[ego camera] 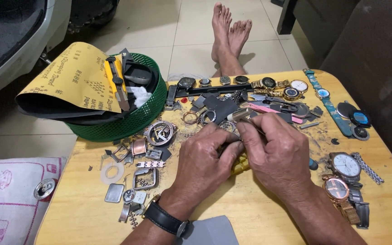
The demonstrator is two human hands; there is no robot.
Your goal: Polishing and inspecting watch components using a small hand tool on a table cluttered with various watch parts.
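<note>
- Two bare hands meet mid-table over a low yellow wooden table (259, 213), near edge holds a grey flat sheet (212, 231).
- Left hand (203, 165), black-strapped wristwatch on its wrist, fingers curled together and pressed onto a small yellow piece (240, 165); what that piece is, cannot tell, mostly hidden under both hands.
- Right hand (277, 154), fingers pinched tight round a slim silver-tipped tool (241, 114), tip pointing up-left, just above the left knuckles.
- Right of hands: two round steel and rose-gold wristwatches (341, 177) lying face up.
- Left of hands: loose square and round metal watch cases and frames (144, 163), scattered, some touching.
- Beyond hands: dark watch parts, a pink flat strip (268, 110), then a row of gold and steel round watches (268, 83) along the far edge; teal watch strap (325, 97) at far right.
- Far left: green mesh plastic basket (134, 120) with yellow sandpaper sheet (75, 77) draped over it.
- Farthest: bare feet (230, 31) on tiled floor.
</note>
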